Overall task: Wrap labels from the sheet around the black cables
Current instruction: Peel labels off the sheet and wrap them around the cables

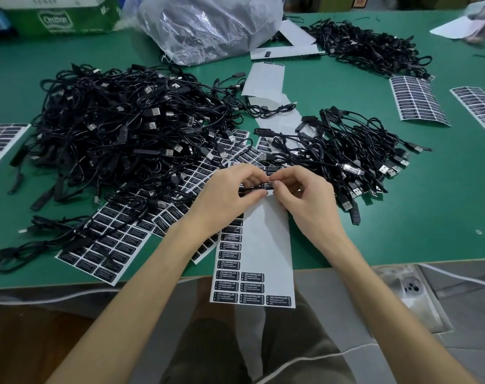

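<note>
Some of the label sheet (266,245) hangs off the table (402,231) edge near me, so a bump could make it slide. Above it, my left hand (230,194) and right hand (305,199) both pinch one label (266,185) onto a black cable (245,189); if I slip, it sticks crooked. Farther back, the big cable pile (119,128) could snag it.

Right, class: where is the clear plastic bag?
In the head view, the plastic bag sits at the far centre of the table, behind the big cable pile, right of the green box.
</note>
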`<control>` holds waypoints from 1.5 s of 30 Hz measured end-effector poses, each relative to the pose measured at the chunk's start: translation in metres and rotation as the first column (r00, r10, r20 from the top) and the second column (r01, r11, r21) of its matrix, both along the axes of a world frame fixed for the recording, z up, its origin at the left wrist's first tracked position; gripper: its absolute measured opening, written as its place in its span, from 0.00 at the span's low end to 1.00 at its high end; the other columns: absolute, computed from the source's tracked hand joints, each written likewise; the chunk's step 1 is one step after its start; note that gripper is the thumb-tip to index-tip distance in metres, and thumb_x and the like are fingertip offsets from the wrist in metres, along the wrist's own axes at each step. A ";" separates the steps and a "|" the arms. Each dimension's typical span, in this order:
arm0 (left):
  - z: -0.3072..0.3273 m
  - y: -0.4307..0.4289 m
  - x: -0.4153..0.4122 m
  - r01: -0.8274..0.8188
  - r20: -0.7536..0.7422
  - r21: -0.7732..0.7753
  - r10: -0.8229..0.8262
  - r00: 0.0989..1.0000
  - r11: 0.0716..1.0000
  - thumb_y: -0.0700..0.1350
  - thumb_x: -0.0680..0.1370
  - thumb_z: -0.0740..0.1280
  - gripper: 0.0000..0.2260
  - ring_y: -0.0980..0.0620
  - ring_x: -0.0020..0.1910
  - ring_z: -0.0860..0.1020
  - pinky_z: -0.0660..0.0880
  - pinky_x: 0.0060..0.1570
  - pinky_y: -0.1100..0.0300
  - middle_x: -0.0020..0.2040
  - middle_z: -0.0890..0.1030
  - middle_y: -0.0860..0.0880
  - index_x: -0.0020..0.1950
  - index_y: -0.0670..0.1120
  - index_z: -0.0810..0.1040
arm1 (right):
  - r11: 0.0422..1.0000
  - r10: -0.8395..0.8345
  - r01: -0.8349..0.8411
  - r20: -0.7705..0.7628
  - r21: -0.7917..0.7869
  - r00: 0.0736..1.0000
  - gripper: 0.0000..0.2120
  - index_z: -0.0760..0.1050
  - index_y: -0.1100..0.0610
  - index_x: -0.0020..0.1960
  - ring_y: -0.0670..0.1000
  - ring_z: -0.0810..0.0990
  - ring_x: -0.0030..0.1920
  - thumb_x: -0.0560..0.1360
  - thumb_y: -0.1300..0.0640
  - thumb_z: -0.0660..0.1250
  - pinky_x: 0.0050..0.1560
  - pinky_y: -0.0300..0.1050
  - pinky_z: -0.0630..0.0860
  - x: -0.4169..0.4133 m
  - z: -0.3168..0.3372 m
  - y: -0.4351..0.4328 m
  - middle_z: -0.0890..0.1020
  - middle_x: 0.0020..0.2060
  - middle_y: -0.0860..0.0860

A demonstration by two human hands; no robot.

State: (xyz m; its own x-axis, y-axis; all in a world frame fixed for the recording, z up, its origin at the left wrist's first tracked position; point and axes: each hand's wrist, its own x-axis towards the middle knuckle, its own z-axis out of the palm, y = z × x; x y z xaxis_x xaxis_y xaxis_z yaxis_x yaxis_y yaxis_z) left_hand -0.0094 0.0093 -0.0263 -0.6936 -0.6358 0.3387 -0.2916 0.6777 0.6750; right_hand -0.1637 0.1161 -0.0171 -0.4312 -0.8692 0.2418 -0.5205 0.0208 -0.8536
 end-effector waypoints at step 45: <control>0.001 0.002 0.003 0.000 -0.098 0.063 0.006 0.995 0.998 0.43 0.75 0.76 0.08 0.53 0.45 0.80 0.73 0.43 0.63 0.45 0.83 0.58 0.51 0.53 0.83 | 0.999 0.030 -0.032 0.044 0.031 0.999 0.09 0.81 0.56 0.46 0.49 0.81 0.39 0.82 0.54 0.68 0.46 0.48 0.76 -0.003 0.002 0.001 0.84 0.35 0.47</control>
State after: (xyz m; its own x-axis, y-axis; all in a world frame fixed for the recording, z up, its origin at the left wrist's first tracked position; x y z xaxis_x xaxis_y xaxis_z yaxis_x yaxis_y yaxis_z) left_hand -0.0068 0.0111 -0.0257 -0.6572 -0.6597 0.3644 -0.2239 0.6326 0.7415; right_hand -0.1671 0.1170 -0.0152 -0.4135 -0.8892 0.1959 -0.4839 0.0324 -0.8745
